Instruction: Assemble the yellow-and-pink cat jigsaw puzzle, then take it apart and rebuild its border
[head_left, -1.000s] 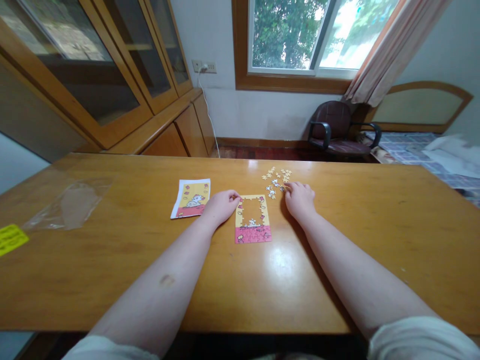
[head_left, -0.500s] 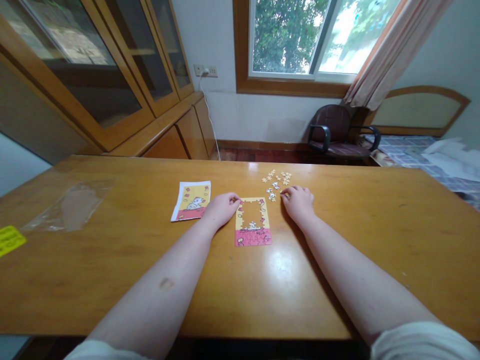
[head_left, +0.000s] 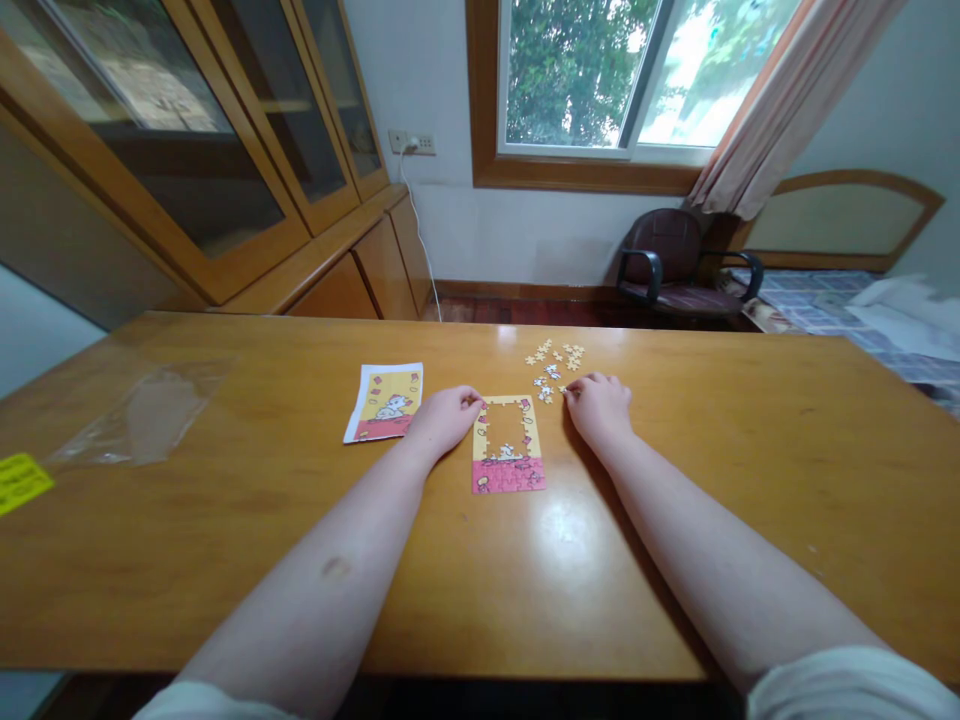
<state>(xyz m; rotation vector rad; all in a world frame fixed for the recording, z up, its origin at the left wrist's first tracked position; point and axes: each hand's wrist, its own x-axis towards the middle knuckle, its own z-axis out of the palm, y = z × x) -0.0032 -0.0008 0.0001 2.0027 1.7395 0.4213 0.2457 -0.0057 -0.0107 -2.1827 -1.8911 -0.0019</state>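
Note:
A partly assembled jigsaw puzzle (head_left: 508, 476) lies flat on the table, its yellow and pink border joined around an open middle. A few white pieces show at the bottom of that gap. At the puzzle's upper left corner, my left hand (head_left: 444, 418) is closed, thumb and fingertips on the edge. My right hand (head_left: 600, 408) rests to the right of the puzzle, fingers curled and pinching a small puzzle piece (head_left: 562, 389). Just beyond it lie loose white-patterned pieces (head_left: 547, 380) and yellowish pieces (head_left: 574, 355).
A reference picture sheet (head_left: 390, 400) with a white cat lies left of the puzzle, partly behind my left hand. Farther left are a clear plastic bag (head_left: 154, 415) and a yellow label (head_left: 22, 482). Beyond the wooden table (head_left: 637, 580) stand a chair (head_left: 667, 260) and a glass-fronted cabinet (head_left: 277, 225).
Both hands keep almost the same place and shape. A small piece at my right fingertips shows a little more plainly now; the view has shifted very slightly.

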